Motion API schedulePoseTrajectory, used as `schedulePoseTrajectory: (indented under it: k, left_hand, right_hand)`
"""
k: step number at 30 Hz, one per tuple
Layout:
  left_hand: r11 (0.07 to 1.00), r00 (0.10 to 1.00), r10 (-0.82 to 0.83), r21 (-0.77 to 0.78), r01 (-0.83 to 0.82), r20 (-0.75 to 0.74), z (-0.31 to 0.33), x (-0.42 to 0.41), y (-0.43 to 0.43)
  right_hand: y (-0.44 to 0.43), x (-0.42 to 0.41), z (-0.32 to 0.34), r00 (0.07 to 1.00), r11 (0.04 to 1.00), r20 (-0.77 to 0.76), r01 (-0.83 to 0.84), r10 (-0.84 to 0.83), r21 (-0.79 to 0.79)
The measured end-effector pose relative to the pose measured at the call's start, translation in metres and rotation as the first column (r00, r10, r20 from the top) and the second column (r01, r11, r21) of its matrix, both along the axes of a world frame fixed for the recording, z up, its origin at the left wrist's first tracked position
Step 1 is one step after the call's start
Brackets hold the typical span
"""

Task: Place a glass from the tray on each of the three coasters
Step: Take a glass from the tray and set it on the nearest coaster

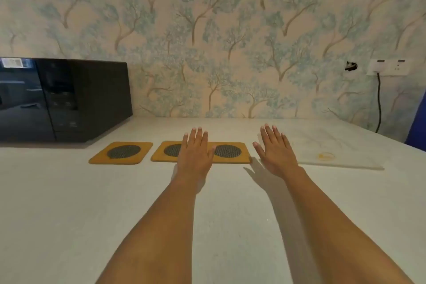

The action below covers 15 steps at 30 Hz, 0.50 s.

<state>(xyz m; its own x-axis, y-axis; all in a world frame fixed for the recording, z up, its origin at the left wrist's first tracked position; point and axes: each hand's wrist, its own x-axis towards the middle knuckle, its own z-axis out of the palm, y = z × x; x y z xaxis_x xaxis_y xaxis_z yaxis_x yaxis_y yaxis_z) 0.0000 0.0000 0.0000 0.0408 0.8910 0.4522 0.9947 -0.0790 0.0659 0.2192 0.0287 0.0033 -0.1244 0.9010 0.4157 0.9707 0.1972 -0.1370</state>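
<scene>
Three yellow square coasters with dark mesh circles lie in a row on the white counter: the left coaster (121, 152), the middle coaster (166, 151) and the right coaster (230, 152). My left hand (194, 153) is stretched out flat, fingers apart, over the gap between the middle and right coasters, hiding part of both. My right hand (275, 150) is spread flat just right of the right coaster, holding nothing. A flat white marble-look tray (334, 145) with a small yellow logo lies to the right of my right hand. No glass is in view.
A black microwave (62, 99) stands at the back left of the counter. A wall socket (389, 67) with a black cable hanging down is at the back right. A blue object (418, 122) shows at the right edge.
</scene>
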Motion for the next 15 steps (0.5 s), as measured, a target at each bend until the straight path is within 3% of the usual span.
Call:
schedulePoseTrajectory:
  k: [7, 15]
  left_hand:
    - [0.998, 0.999, -0.051, -0.039, 0.051, -0.012, -0.030, 0.004, -0.016]
    - [0.992, 0.999, -0.035, -0.119, 0.033, -0.021, -0.036, 0.007, -0.026]
  right_hand:
    - [-0.016, 0.000, -0.027, 1.000, 0.977, 0.001, 0.005, -0.005, -0.211]
    - [-0.031, 0.000, -0.032, 0.998, 0.939, -0.064, -0.015, -0.007, -0.344]
